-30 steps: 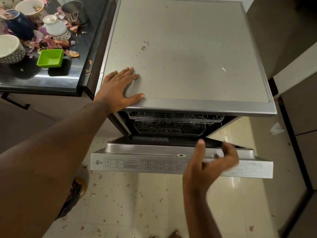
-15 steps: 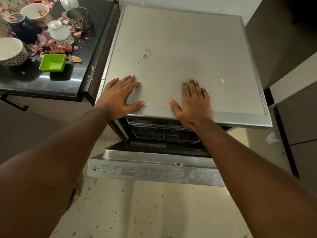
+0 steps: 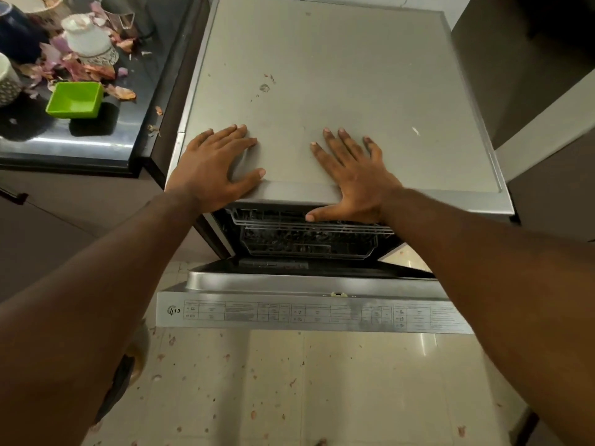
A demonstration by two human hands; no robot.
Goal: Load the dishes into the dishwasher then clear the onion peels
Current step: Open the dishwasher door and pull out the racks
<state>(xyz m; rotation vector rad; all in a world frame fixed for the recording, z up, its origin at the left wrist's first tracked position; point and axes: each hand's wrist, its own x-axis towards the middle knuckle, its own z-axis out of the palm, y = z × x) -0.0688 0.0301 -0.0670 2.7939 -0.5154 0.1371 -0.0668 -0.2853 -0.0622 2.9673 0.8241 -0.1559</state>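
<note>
Pale floor tiles [image 3: 354, 387] speckled with small reddish flecks run beneath a dishwasher [image 3: 338, 91] whose flat grey top fills the middle of the view. Both hands lie flat on that top near its front edge with the fingers straight and spread, gripping nothing: the left hand [image 3: 212, 169] sits at the front left corner, and the right hand [image 3: 351, 178] rests near the middle of the front edge, its thumb reaching down over the lip. Below them the dishwasher door [image 3: 309, 304] hangs partly open and tilted outward, with a printed label strip along its upper edge, and a wire rack [image 3: 306, 233] shows in the dark gap behind it. To the left stands a dark glossy counter [image 3: 80, 146] just beside the dishwasher, carrying the dishes: a green square bowl [image 3: 75, 99] near the front, a white patterned bowl [image 3: 88, 40] turned upside down behind it, a steel cup [image 3: 124, 11] further back, and a dark blue vessel [image 3: 16, 33] at the far left. Onion peels [image 3: 96, 70], pink and brown, lie scattered among these dishes on the counter
</note>
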